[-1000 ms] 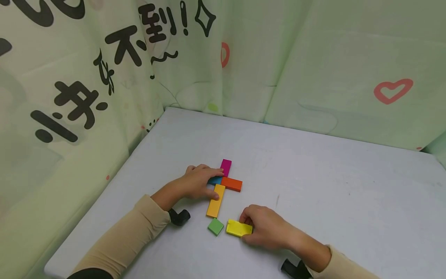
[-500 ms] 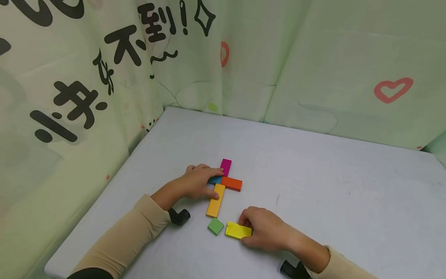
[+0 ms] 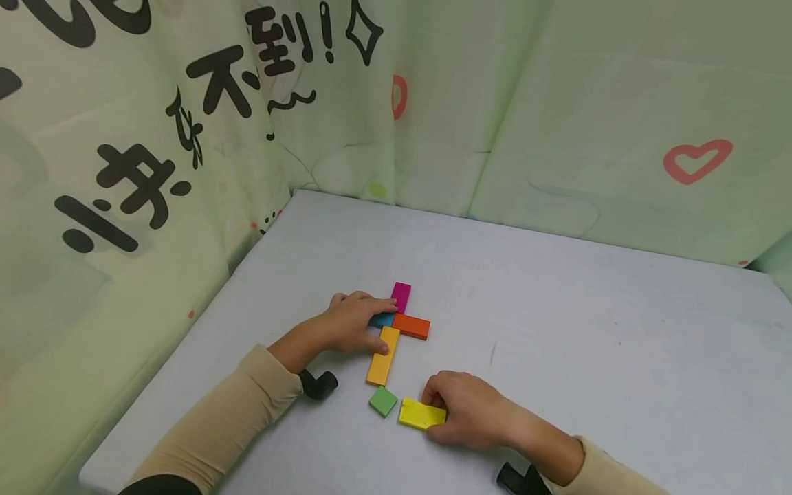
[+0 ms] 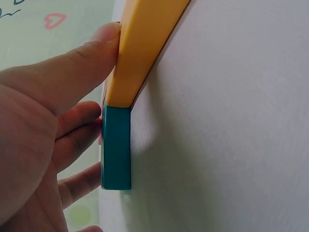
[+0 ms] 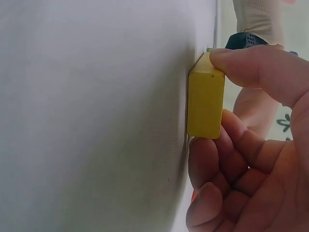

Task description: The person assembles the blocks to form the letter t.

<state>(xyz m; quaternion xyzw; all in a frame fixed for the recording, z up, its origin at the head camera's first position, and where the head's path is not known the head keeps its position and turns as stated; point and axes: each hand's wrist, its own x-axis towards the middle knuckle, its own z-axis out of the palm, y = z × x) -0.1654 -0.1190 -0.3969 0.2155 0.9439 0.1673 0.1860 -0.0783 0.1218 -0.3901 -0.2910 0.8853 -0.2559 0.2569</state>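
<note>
My right hand (image 3: 473, 410) pinches a yellow rectangular block (image 3: 423, 414) between thumb and fingers. In the right wrist view that yellow block (image 5: 206, 104) lies flat against the table. A small green block (image 3: 383, 402) sits just to its left, with a gap between them. My left hand (image 3: 351, 323) rests over the laid blocks, thumb on the amber block (image 3: 383, 356). Its fingers extend over the blue block (image 3: 381, 320), which they partly hide, to the magenta block (image 3: 401, 297). An orange-red block (image 3: 411, 326) lies against the blue one. In the left wrist view the teal-blue block (image 4: 117, 147) meets the amber block's end.
The blocks lie on a white table (image 3: 557, 330). A pale green curtain (image 3: 557, 124) with dark lettering and hearts hangs behind and along the left side. Black wrist mounts (image 3: 320, 386) show below both hands.
My right hand has drawn the yellow block slightly toward the near edge and a touch left. The left hand and the other blocks stay as they were.
</note>
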